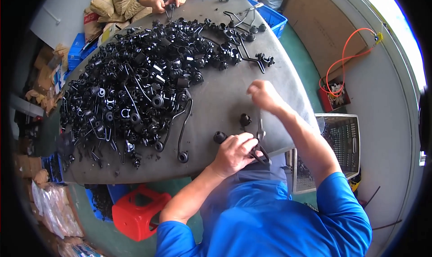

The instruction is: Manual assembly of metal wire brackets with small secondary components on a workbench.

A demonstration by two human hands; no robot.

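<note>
Pliers, metal with dark handles, lie near the front edge of the grey table, under the person's left hand. That hand's fingers curl down over the handles and hold them; the tip of the tool sticks out past the knuckles.

Right hand: raised above the table, fingers bunched into a loose fist. Whether it holds a small part cannot be told.

Two black round caps and sit just beside the left hand, apart from the main heap.

Bent black rod with a ring at its end lies left of the caps.

Heap of black parts covers the far and left half of the table: rods, rings, clips, tangled.

Other items: red stool below the table; grey crate at the right; blue bin; orange cable; another person's hands at the far edge.

Step in hand, as judged: a small part being worked with the tool at the front edge. Next move likely calls for bringing the right hand down to the tool tip and lining a cap up with it.
</note>
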